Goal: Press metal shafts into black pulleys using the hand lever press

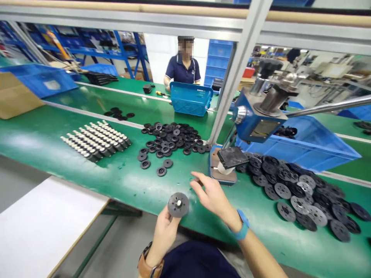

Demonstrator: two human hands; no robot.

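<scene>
My left hand (pixel 166 231) grips a black round disc (pixel 173 210) at the table's near edge, its face tilted up toward me. A white tip pokes through the disc's centre, with small holes around it; whatever lies beneath is hidden. To the right, my right hand (pixel 213 197) hovers over the green table with nothing in it, fingers stretched toward the upper left. Beyond both hands lies a heap of small black ring-shaped parts (pixel 171 139). Larger black discs (pixel 285 191) are piled on the right.
A blue hand press (pixel 259 116) with a lever stands behind my right hand. Rows of white-topped cylindrical parts (pixel 97 141) stand at left. A blue bin (pixel 319 144) is behind the disc pile. Across the bench, a person (pixel 183 69) sits behind a teal basket (pixel 191 102).
</scene>
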